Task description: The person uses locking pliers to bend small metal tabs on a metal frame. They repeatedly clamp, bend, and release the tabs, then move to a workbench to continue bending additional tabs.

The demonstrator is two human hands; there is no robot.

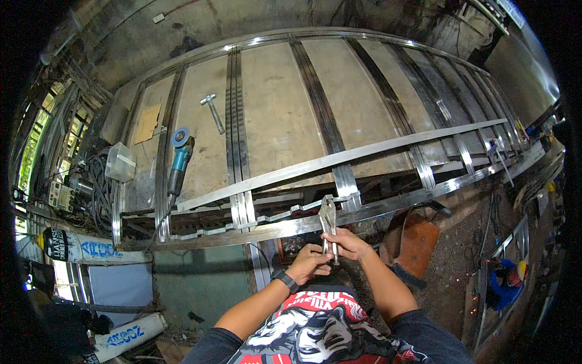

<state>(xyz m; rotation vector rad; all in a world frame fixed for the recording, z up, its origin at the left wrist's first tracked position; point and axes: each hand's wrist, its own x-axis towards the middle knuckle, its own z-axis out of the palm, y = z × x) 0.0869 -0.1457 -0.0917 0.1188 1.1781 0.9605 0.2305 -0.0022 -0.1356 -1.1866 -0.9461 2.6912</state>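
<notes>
Both hands on locking pliers [328, 221] | left hand [307, 262] and right hand [348, 244] clenched on its handles | jaws at front rail of steel frame [291, 227] on bench [273, 115] | clamping seems underway; grinder [179, 155], hammer [213, 111] lie idle

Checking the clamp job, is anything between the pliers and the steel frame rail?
Nothing visible: both hands, left and right, hold the pliers, whose head already meets the frame rail.
</notes>
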